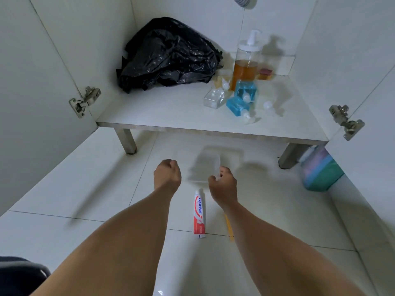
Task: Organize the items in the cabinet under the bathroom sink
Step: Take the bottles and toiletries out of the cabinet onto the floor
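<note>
Right grip [223, 184] is curled and pinching the near right edge of a clear plastic tray [205, 165], which is blurred and held just above the floor [85, 189] in front of the cabinet. Left grip [167, 174] is balled into a fist just left of the tray, and I see nothing in it. One toothpaste tube [199, 213] lies flat on the floor between my two forearms, cap end near the right grip and not touching it. One thin yellow item [228, 226] lies beside the tube and is partly hidden under the right forearm, so I can't tell what it is. On the cabinet shelf [149, 116], well apart from both grips, one crumpled black plastic bag [168, 54] sits at the back left. One tall pump bottle [245, 60] with amber liquid stands at the back right. Two blue bottles [245, 89] lie in front of it, close together. One clear rectangular bottle [213, 99] lies just left of them. A few small clear bottles lie around these, too washed out to count. One small yellow and red item [265, 74] sits behind the pump bottle. Two door hinges [85, 100] show, one on each side. One teal container [320, 169] sits on the floor beside the cabinet's right leg.
</note>
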